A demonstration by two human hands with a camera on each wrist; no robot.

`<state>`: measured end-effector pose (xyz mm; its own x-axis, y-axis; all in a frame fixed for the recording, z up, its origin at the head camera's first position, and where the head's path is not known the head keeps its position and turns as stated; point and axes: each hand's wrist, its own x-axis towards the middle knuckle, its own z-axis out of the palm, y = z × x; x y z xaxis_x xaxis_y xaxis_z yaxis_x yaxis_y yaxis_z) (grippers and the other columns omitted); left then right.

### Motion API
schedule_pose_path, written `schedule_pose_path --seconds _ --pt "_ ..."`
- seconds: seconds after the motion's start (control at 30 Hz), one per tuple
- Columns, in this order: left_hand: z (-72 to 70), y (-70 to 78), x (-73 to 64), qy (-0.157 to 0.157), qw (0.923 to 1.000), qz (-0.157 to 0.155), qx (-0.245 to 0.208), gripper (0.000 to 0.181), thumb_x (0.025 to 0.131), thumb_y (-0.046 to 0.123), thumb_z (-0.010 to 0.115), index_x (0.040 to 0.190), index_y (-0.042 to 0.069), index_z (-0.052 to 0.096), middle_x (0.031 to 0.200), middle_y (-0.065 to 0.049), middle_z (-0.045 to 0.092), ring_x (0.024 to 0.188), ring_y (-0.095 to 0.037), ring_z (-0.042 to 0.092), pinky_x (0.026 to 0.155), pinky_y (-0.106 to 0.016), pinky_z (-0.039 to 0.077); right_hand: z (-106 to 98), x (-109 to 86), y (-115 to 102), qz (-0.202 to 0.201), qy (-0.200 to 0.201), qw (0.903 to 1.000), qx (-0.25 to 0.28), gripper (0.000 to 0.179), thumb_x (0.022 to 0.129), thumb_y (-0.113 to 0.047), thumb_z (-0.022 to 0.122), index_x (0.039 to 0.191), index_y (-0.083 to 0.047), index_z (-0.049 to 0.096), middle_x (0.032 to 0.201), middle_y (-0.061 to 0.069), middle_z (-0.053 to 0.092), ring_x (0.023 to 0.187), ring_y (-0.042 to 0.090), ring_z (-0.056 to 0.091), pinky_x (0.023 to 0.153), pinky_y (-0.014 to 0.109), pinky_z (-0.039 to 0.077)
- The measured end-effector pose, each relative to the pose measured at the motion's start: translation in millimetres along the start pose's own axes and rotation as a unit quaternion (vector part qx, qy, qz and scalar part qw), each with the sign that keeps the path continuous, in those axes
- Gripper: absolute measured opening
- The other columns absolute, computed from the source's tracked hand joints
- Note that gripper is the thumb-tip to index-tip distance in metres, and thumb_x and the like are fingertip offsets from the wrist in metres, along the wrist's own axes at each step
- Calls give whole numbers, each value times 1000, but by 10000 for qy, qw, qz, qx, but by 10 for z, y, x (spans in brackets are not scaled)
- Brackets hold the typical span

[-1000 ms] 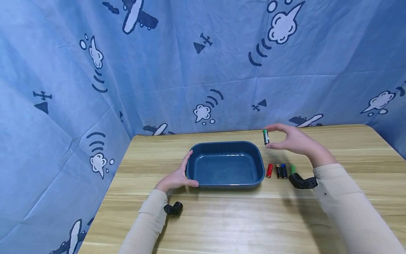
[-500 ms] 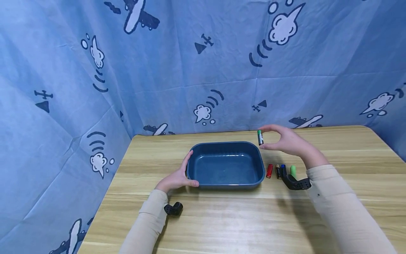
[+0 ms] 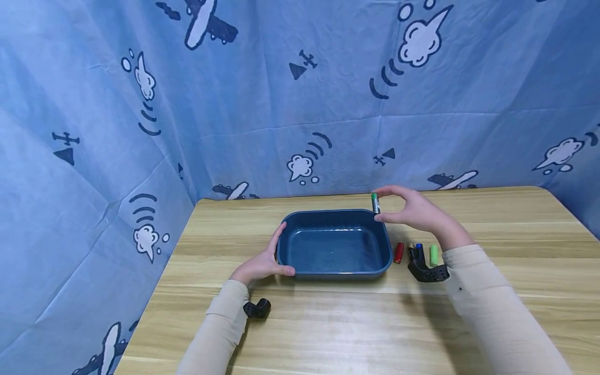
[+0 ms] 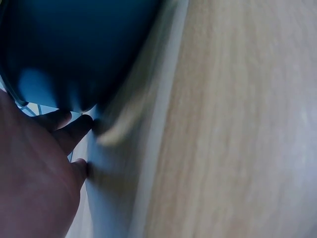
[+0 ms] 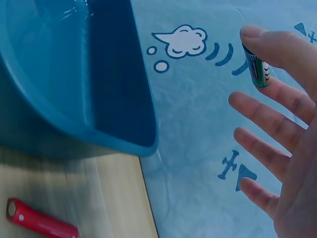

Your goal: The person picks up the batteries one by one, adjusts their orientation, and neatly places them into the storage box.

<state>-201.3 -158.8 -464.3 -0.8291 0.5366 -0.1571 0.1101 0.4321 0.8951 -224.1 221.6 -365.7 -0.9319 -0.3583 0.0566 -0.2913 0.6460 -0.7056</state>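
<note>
My right hand (image 3: 414, 212) pinches a small green-topped battery (image 3: 375, 203) upright between thumb and forefinger, over the back right corner of a dark blue plastic bin (image 3: 333, 250). In the right wrist view the other fingers are spread apart, off the battery (image 5: 257, 68). My left hand (image 3: 258, 266) rests against the bin's left end, fingers along the side and thumb at the front corner. The left wrist view has its fingertips (image 4: 81, 126) near the bin's outer wall (image 4: 74, 49). Inside the bin nothing lies on the visible floor.
Right of the bin lie a red battery (image 3: 399, 252), a black one with a gold end (image 3: 411, 249), a blue-topped one (image 3: 419, 252) and a light green one (image 3: 434, 255). My wrist camera partly covers the middle two. A blue patterned curtain (image 3: 262, 94) hangs behind the wooden table (image 3: 319, 333).
My right hand has carried the green-topped battery leftward, from right of the bin to over its back right corner. The left hand and the bin have stayed put.
</note>
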Motion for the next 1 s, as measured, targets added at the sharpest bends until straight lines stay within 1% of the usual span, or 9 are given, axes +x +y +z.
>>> schedule_pose_path --seconds 0.27,0.4,0.5,0.53,0.6,0.77,0.8,0.87,1.0 --pt "-4 7 -6 -74 10000 -9 32 120 60 63 75 146 40 -6 154 -6 -9 137 -37 7 105 -58 19 70 67 -56 -109 56 9999 120 64 78 -36 75 130 -11 50 129 13 49 126 35 36 98 60 26" --pt "-12 0 2 -143 9999 2 7 121 63 59 76 147 36 -8 154 -7 -11 138 -37 6 105 -58 17 104 89 -80 -120 46 9998 173 64 77 -37 75 130 -11 50 129 14 49 126 36 35 98 60 25" --pt "-17 15 3 -220 9997 34 -114 122 65 54 78 147 31 -10 153 -8 -13 138 -37 2 106 -57 15 134 107 -93 -99 28 9997 203 63 77 -36 75 130 -13 50 130 13 49 127 35 34 99 61 24" --pt "-22 31 0 -258 9996 26 -142 123 65 52 78 148 29 -10 153 -9 -14 138 -37 2 106 -57 15 146 114 -94 -97 11 9997 221 63 77 -36 75 130 -13 50 130 12 49 127 35 34 100 61 23" --pt "-31 130 -39 -317 9993 16 -205 123 66 51 78 148 25 -10 153 -12 -13 137 -38 2 106 -56 16 167 129 -97 -98 -24 9997 234 63 77 -36 75 130 -14 50 130 12 49 127 34 34 100 61 22" --pt "-39 338 -132 -306 9992 37 -235 121 69 51 77 149 18 -8 153 -16 -10 137 -41 5 105 -57 17 213 164 -131 -209 -116 9992 310 61 78 -35 74 130 -12 50 128 11 50 123 31 40 102 54 24" --pt "-39 330 -127 -308 9992 40 -233 120 69 50 77 149 18 -8 153 -16 -10 137 -40 4 106 -57 16 224 171 -138 -263 -146 9990 324 61 79 -34 74 130 -12 49 128 12 51 122 31 41 102 53 24" --pt "-38 254 -89 -327 9992 17 -224 120 70 47 77 148 20 -9 153 -14 -12 137 -39 3 106 -57 15 246 185 -151 -338 -159 9987 356 61 79 -33 74 130 -11 49 127 12 52 119 30 43 101 53 26" --pt "-28 62 -4 -307 9994 -6 -172 120 69 47 78 148 26 -10 153 -10 -15 138 -36 0 107 -56 14 285 210 -167 -417 -175 9981 407 62 78 -32 75 129 -10 50 126 12 52 118 30 44 100 52 28"
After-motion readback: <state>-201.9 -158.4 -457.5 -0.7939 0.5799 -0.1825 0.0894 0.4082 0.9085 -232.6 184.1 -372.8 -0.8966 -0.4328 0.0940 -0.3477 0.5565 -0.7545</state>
